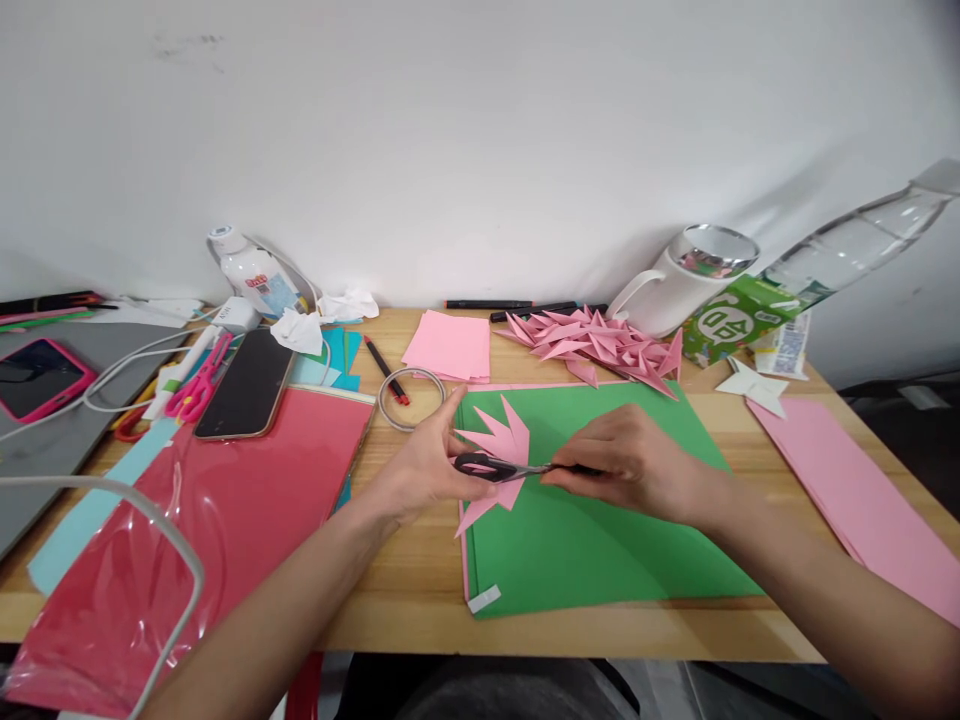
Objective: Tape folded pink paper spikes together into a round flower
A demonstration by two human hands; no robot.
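Observation:
A pair of black-handled scissors (pixel 517 469) stretches between my two hands above the green paper. My left hand (pixel 424 465) has its thumb and fingers at the dark handle loop, with the index finger pointing up. My right hand (pixel 630 460) is closed around the dark right end; whether that is the other handle is hidden by the fingers. Just beneath the scissors is a pink paper piece (pixel 512 435) cut into several sharp points. Part of it is covered by the scissors and my left hand. The green paper (pixel 615 545) lies flat over pink sheets.
Folded pink paper pieces (pixel 592 342) are heaped at the back, beside a white mug (pixel 671 290). Square pink sheets (pixel 448 343) and a roll of tape (pixel 412 400) lie nearby. Left are a phone (pixel 247 385), pink scissors (pixel 201 383) and a red plastic-covered pack (pixel 247 500). A bottle (pixel 855 240) leans right.

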